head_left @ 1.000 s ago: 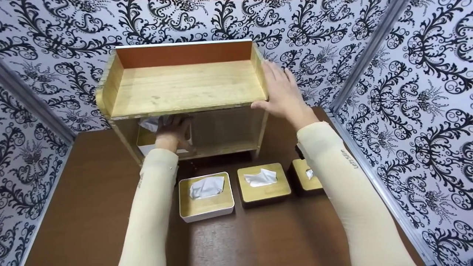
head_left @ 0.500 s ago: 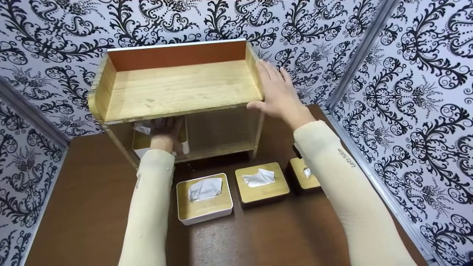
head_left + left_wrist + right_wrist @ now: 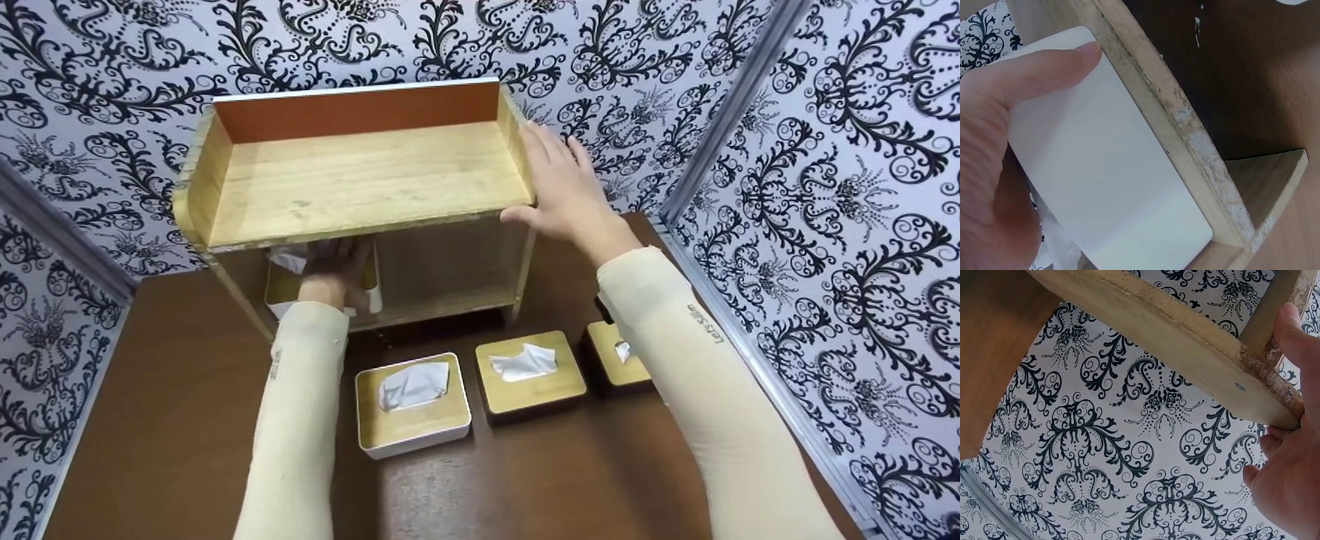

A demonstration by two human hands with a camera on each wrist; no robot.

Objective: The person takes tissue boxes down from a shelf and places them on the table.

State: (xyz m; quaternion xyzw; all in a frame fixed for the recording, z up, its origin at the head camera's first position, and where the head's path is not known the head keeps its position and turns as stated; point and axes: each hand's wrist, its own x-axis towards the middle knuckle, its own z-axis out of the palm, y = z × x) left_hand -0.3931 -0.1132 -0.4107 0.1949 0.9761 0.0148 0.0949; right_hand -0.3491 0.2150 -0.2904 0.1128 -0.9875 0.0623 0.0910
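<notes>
A small wooden shelf [image 3: 360,176] stands against the papered wall. My left hand [image 3: 334,270] reaches into its lower left compartment and holds a white tissue box [image 3: 1106,169] with a wooden lid. The thumb lies across the box's white front, as the left wrist view shows, while the other fingers are over its top, partly hidden in shade. A tuft of tissue [image 3: 289,260] shows left of that hand. At the shelf's upper right side, my right hand [image 3: 566,187] grips the side panel [image 3: 1185,343], thumb on the front edge and fingers along the outer face.
In front of the shelf, a white-sided tissue box [image 3: 412,405], a dark-sided tissue box [image 3: 529,390] and another dark one [image 3: 615,352], partly behind the right sleeve, stand in a row on the brown table [image 3: 172,420]. Patterned walls close in the back and sides.
My left thumb has shifted slightly left along the box's front, and the left forearm with it. The right hand keeps its place on the shelf. The head view has shifted a little.
</notes>
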